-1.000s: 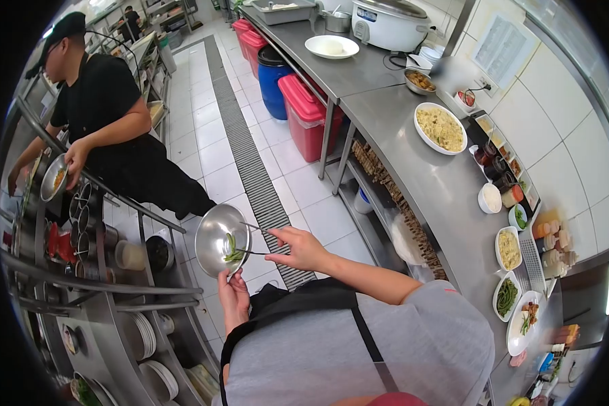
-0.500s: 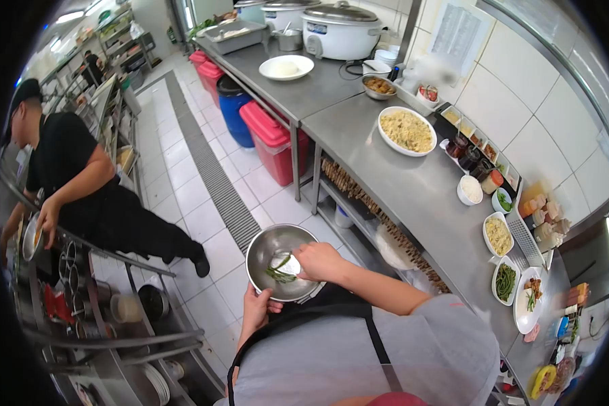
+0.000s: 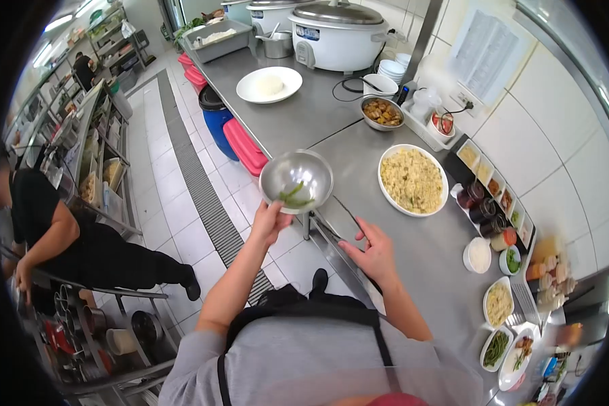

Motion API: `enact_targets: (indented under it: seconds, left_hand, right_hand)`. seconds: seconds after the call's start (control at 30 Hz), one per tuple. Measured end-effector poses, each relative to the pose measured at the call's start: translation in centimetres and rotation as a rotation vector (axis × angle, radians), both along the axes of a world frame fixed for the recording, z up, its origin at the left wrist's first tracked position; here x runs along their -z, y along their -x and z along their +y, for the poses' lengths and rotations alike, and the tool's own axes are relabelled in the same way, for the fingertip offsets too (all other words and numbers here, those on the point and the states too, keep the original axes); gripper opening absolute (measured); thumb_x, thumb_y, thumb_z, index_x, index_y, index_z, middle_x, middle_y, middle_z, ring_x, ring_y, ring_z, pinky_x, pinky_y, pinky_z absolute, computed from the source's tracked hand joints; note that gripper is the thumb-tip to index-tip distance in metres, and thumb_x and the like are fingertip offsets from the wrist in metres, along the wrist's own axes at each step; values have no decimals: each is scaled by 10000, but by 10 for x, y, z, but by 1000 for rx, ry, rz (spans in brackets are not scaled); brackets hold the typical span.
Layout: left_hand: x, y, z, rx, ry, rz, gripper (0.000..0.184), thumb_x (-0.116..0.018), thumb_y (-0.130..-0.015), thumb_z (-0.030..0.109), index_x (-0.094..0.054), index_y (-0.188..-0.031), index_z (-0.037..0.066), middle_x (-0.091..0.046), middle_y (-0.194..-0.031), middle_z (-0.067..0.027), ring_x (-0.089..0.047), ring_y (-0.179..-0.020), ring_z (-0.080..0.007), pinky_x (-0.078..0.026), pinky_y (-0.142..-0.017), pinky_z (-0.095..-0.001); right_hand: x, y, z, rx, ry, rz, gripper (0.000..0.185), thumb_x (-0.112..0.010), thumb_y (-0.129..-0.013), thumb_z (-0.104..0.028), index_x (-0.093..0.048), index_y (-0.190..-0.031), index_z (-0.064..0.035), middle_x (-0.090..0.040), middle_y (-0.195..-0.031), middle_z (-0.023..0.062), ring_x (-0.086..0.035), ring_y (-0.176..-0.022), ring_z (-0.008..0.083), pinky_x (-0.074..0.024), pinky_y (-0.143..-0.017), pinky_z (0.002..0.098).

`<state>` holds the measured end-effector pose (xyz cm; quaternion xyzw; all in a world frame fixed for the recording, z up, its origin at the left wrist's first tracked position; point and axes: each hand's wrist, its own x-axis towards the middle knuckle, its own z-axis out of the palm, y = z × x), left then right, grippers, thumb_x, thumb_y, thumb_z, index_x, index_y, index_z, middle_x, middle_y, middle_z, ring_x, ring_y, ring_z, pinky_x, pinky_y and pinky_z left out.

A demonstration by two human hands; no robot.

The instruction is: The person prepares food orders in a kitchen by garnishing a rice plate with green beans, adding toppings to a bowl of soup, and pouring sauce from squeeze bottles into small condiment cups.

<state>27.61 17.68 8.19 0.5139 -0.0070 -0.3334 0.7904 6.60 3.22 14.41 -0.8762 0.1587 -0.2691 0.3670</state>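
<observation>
My left hand (image 3: 271, 222) is closed on the near rim of a stainless steel mixing bowl (image 3: 311, 166), tilted up in front of me. A few green beans (image 3: 295, 196) lie low inside it. To the right, my right hand (image 3: 373, 252) holds what look like slim metal tongs (image 3: 348, 215), with thumb and forefinger apart. The tongs' arms are spread and hard to tell from the counter edge behind them. On the counter near this hand is a white oval dish of yellow chopped food (image 3: 413, 181).
A steel counter (image 3: 345, 150) runs along my right. It carries a white plate with a rice mound (image 3: 269, 84), a rice cooker (image 3: 338, 40), a bowl of browned pieces (image 3: 382, 114), a condiment rack (image 3: 488, 184) and a green bean dish (image 3: 497, 349). A co-worker (image 3: 54, 223) stands left.
My right hand has come out of the bowl and moved right, over the counter edge. The bowl has risen in my left hand. The co-worker's hand has lowered.
</observation>
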Motion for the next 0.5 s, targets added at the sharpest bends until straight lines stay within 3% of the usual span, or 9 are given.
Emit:
enact_targets:
  seconds: [0.07, 0.1, 0.23, 0.4, 0.5]
  left_hand:
    - [-7, -36, -53, -13, 57, 40, 302, -464, -815, 69, -391, -1107, 48, -594, -788, -122, -601, -588, -163, -495, -444, -221]
    - [9, -69, -74, 122, -2, 29, 291, -470, -810, 69, -379, -1086, 45, -591, -814, -135, -605, -608, -164, -506, -457, -225]
    - [5, -116, -145, 49, -61, 51, 316, -471, -804, 76, -344, -1092, 46, -592, -790, -134, -615, -619, -168, -512, -452, -229]
    - [11, -150, -157, 36, -123, 56, 338, -464, -810, 80, -319, -1115, 56, -594, -799, -144, -612, -612, -169, -515, -463, -238]
    - [7, -166, -160, 144, -67, 57, 485, -500, -826, 137, -239, -1227, 59, -597, -807, -154, -603, -586, -167, -516, -474, -249]
  right_hand:
    - [-1, -14, -19, -3, -64, 46, 577, -762, -618, -256, -542, -1098, -23, -523, -719, 42, -429, -506, 138, -380, -476, 264]
    - [-2, -25, -34, -6, -99, 55, 580, -766, -613, -255, -544, -1093, -17, -522, -718, 40, -422, -504, 135, -375, -470, 263]
    - [6, -55, -65, 6, -102, 64, 587, -770, -607, -251, -543, -1092, -12, -521, -718, 40, -405, -497, 122, -360, -458, 255]
    - [9, -86, -74, 63, -168, 72, 590, -768, -608, -243, -539, -1100, -11, -526, -724, 38, -387, -489, 102, -348, -450, 245]
    - [22, -109, -74, 71, -182, 123, 589, -759, -620, -250, -536, -1113, -16, -528, -734, 37, -382, -478, 103, -349, -452, 246]
